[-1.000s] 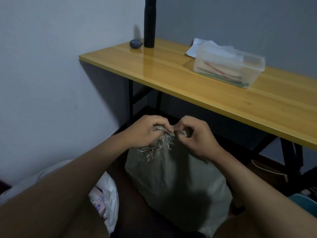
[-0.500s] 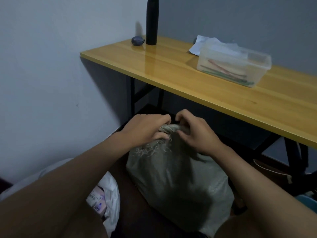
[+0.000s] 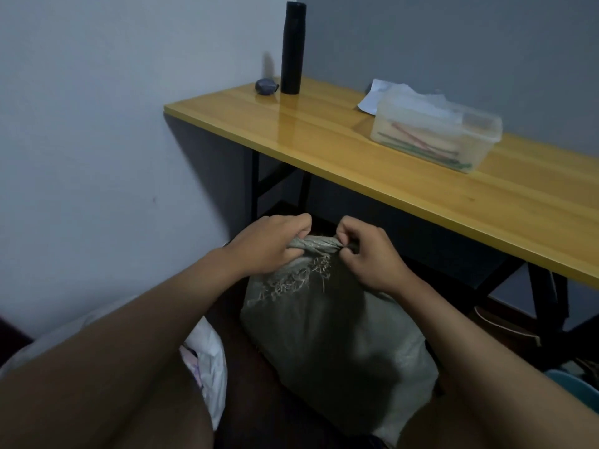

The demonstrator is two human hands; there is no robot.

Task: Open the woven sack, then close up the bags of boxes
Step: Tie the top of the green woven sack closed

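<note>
Down on the floor before the table (image 3: 372,163), the sack (image 3: 330,345) stands tied; left hand (image 3: 269,244) grips its twisted neck, right hand (image 3: 369,254) pinches the other end.

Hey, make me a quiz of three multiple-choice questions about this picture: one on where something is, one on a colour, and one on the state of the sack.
1. Where does the bottle stand?
A. On the floor
B. On the table, at its far left end
C. Inside the plastic box

2. What colour is the bottle?
A. Black
B. Red
C. White

3. How is the top of the sack?
A. Wide open
B. Cut off
C. Twisted shut, gripped by both hands

Answers:
1 B: it stands upright on the tabletop beside a small dark object.
2 A: it is dark all over.
3 C: the left hand and right hand hold the twisted neck.
</note>
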